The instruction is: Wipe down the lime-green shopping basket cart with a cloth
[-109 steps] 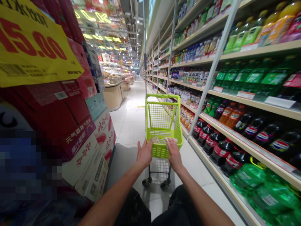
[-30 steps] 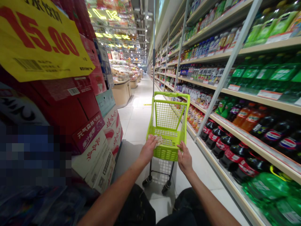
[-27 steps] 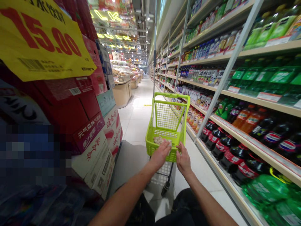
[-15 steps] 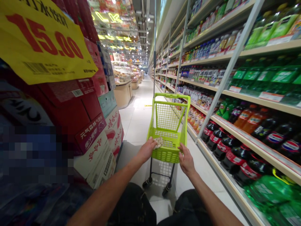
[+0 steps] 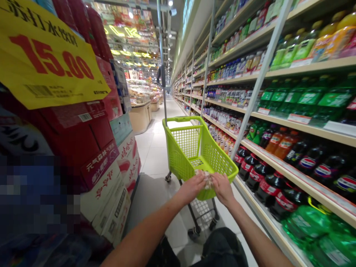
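Note:
A lime-green shopping cart point(image 5: 182, 161) with a slatted basket stands just in front of me, turned at an angle. Over its near rim lies a crumpled pale, patterned cloth point(image 5: 205, 179). My left hand point(image 5: 194, 186) has its fingers closed on the cloth's left side. From the other side, my right hand point(image 5: 223, 188) is closed at the cloth's right edge, against the rim. The two hands are close together with the cloth between them. My palms and the undersides of my fingers are hidden.
On the right, long shelves point(image 5: 300, 122) hold rows of drink bottles. Stacked drink cartons point(image 5: 100, 163) rise close on the left, below a yellow price sign point(image 5: 55, 59). A tiled aisle point(image 5: 155, 148) runs ahead past a wooden display counter point(image 5: 139, 116).
The cart has swung round, its near end shifting to the right. My left hand has carried the cloth rightward along the rim. My right hand has moved from the bare rim onto the cloth.

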`<state>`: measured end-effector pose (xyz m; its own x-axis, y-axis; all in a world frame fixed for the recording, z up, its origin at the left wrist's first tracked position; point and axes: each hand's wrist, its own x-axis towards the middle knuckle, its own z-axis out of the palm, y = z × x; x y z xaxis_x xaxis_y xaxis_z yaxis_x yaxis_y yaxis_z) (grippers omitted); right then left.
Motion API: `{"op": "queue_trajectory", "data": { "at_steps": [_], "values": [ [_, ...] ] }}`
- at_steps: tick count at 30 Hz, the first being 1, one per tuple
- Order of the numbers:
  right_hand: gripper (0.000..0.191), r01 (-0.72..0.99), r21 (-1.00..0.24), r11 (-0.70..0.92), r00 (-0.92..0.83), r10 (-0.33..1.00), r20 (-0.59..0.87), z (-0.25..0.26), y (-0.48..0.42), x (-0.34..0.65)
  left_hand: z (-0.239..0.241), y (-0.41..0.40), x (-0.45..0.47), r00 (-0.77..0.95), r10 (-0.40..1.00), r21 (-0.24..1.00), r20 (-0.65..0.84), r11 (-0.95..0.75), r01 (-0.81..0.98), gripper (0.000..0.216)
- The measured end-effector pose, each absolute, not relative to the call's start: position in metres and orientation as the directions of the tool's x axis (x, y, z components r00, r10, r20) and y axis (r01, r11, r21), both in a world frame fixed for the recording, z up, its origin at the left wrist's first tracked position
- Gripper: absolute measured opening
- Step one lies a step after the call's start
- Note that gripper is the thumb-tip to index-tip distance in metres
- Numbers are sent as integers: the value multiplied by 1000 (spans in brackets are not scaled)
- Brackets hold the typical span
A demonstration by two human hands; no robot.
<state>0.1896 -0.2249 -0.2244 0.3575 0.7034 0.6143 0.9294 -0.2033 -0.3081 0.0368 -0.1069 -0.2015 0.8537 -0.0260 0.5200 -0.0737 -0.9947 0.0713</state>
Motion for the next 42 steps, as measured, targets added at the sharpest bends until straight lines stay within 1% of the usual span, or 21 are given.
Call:
{"op": "queue_trajectory", "data": {
  "at_steps": [3,6,8,11,12,14,17,19,21,23,25,26,28,29,31,33,34,36,39,41,42],
  "values": [
    [36,926,-352,-138,331,743,581,-228,-235,176,-188,-74,38,854,120,158,506,-986,45,32],
    [39,903,-387,-188,405,673,618,-229,-243,181,-178,-58,46,822,305,269,481,-944,193,37],
    [41,894,-390,-219,436,627,646,-227,-242,185,-177,-65,54,823,280,286,495,-946,150,39],
    [37,887,-399,-232,451,621,641,-223,-233,185,-184,-89,65,837,71,253,542,-964,-82,38],
    [35,876,-414,-246,469,627,622,-220,-230,184,-187,-97,68,824,52,272,564,-954,-126,39],
    [31,846,-472,-247,504,658,559,-214,-224,179,-190,-109,72,780,141,384,610,-913,-135,41],
    [28,756,-643,-123,524,703,481,-202,-216,171,-188,-120,75,700,340,593,628,-791,-149,44],
    [29,639,-769,-8,569,677,466,-192,-210,164,-181,-124,74,684,404,675,608,-717,-176,44],
    [31,499,-859,116,607,661,441,-184,-206,158,-172,-126,72,676,456,725,579,-668,-171,50],
    [34,357,-904,237,590,693,415,-178,-205,154,-161,-125,69,670,492,748,556,-647,-147,57],
    [37,289,-912,292,583,702,409,-175,-206,155,-152,-119,67,694,447,715,565,-686,-140,52],
    [37,319,-905,281,605,675,422,-176,-208,157,-150,-117,68,711,398,669,581,-730,-138,47],
    [35,500,-853,149,657,577,486,-181,-214,161,-149,-114,70,746,275,517,606,-849,-107,40],
    [34,608,-793,36,658,536,529,-185,-217,163,-152,-114,73,771,208,420,602,-904,-84,36],
    [34,767,-609,-199,607,531,591,-197,-224,166,-162,-115,78,823,98,253,559,-966,-56,25],
    [35,827,-435,-355,560,575,596,-209,-233,168,-171,-110,78,874,12,137,486,-989,-62,20],
    [35,838,-376,-396,546,588,596,-214,-239,169,-173,-101,74,891,5,106,454,-993,-49,19],
    [37,862,-313,-399,504,605,616,-221,-250,173,-167,-72,58,911,72,73,407,-996,46,21],
    [39,905,-291,-310,424,641,639,-223,-261,177,-146,-19,26,857,278,139,433,-960,242,28],
    [42,898,-304,-317,439,638,632,-221,-262,176,-138,-3,16,829,333,183,449,-942,280,33],
    [42,890,-312,-333,457,628,631,-220,-261,175,-138,-4,17,842,319,214,435,-945,248,33]
  ]
}}
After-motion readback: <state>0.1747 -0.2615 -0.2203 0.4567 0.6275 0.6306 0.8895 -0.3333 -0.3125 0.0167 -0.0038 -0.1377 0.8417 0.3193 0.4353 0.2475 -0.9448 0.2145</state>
